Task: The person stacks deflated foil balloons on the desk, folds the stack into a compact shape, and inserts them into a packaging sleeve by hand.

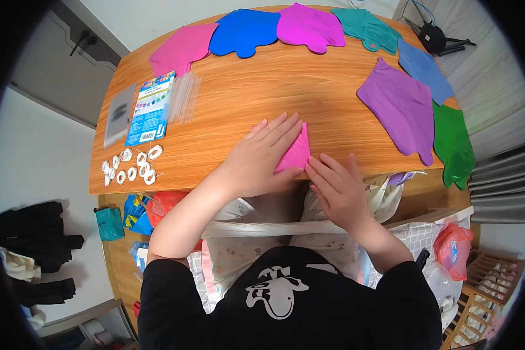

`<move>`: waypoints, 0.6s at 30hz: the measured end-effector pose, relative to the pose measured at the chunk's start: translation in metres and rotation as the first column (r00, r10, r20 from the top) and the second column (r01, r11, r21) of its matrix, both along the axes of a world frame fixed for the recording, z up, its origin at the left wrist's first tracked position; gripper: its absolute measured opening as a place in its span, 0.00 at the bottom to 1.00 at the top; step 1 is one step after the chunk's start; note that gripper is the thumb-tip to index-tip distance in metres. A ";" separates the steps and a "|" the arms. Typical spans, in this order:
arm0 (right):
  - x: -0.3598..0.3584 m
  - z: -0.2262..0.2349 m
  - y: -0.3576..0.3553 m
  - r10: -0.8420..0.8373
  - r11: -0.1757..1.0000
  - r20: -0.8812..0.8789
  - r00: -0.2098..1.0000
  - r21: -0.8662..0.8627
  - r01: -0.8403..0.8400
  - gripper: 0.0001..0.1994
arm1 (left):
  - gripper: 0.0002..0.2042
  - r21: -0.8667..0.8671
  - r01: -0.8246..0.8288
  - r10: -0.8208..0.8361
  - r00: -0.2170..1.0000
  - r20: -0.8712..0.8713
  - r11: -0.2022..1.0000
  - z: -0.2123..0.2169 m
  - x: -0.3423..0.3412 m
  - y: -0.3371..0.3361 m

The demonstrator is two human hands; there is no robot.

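A small piece of bright pink, shiny sheet (297, 153) lies near the table's front edge, its left part covered by my hand. My left hand (256, 157) rests flat over it with the fingers stretched toward the far side. At the piece's lower right corner, the fingertips of my right hand (339, 189) touch its edge, the fingers extended. Whether the piece is folded cannot be made out for certain. Several flat shapes like deflated foil balloons line the table's far and right edges, among them a blue one (245, 33) and a purple one (399, 108).
On the wooden table's (233, 93) left side are a blue printed card (149, 114), clear thin strips (184, 99), a clear plastic sleeve (119, 119) and several white ribbon coils (132, 173). A black router (433, 38) stands beyond the far right corner.
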State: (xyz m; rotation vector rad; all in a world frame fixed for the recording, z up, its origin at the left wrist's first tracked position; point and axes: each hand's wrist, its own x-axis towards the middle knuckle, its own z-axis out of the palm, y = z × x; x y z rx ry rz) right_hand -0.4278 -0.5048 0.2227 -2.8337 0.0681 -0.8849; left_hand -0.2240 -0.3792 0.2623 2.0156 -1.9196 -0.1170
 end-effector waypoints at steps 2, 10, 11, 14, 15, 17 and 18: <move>0.000 0.000 0.000 -0.005 1.000 0.008 1.000 -0.005 0.005 0.18 | 0.41 -0.021 -0.032 0.032 0.999 -0.003 0.999 0.000 -0.001 0.000; 0.012 0.004 -0.001 0.102 0.991 -0.059 0.993 0.090 -0.097 0.19 | 0.46 0.039 -0.105 0.101 0.990 0.095 0.994 0.006 -0.010 0.001; 0.013 0.004 -0.001 0.101 0.991 -0.043 0.994 0.094 -0.097 0.19 | 0.46 0.035 -0.106 0.102 0.990 0.098 0.994 0.006 -0.011 0.002; 0.013 0.008 0.002 0.104 0.990 -0.001 0.995 0.095 -0.103 0.20 | 0.48 0.029 -0.118 0.114 0.986 0.118 0.993 0.003 -0.010 0.003; 0.013 0.011 0.004 0.103 0.991 -0.007 0.995 0.090 -0.102 0.22 | 0.48 0.022 -0.123 0.119 0.985 0.126 0.992 0.003 -0.011 0.003; 0.013 0.017 0.007 0.103 0.991 -0.019 0.994 0.082 -0.101 0.24 | 0.45 0.007 -0.154 0.153 0.987 0.044 0.988 0.002 -0.012 0.003; 0.013 0.019 0.009 0.109 0.991 -0.013 0.994 0.077 -0.108 0.24 | 0.44 0.001 -0.170 0.170 0.985 0.002 0.985 0.002 -0.012 0.004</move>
